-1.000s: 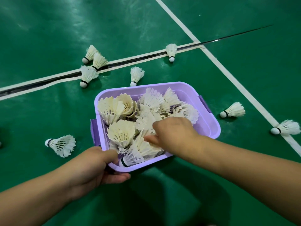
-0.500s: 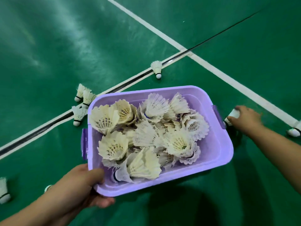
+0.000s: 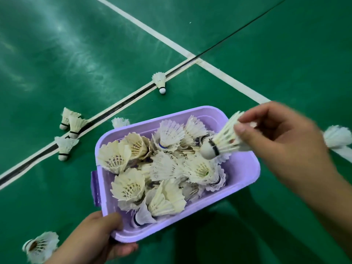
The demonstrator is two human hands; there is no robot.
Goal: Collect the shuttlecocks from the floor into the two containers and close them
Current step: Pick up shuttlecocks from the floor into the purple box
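Note:
A lilac plastic box (image 3: pixel 244 168) sits low in the view, holding several white shuttlecocks. My left hand (image 3: pixel 99 237) grips its near left corner, thumb over the rim. My right hand (image 3: pixel 282 138) pinches a shuttlecock (image 3: pixel 222 140) by its feathers over the box's right side, cork pointing down and left. Loose shuttlecocks lie on the green floor: one by the line crossing (image 3: pixel 160 81), three at the left (image 3: pixel 70 122), one behind the box (image 3: pixel 120 122), one at bottom left (image 3: pixel 41 246), one at the right edge (image 3: pixel 337 138).
White court lines (image 3: pixel 171 44) and a dark seam (image 3: pixel 122 107) cross the green floor. No lid and no second container are in view.
My right hand picked up the shuttlecock from the floor right of the box and carried it over the box. My left hand kept its hold on the box.

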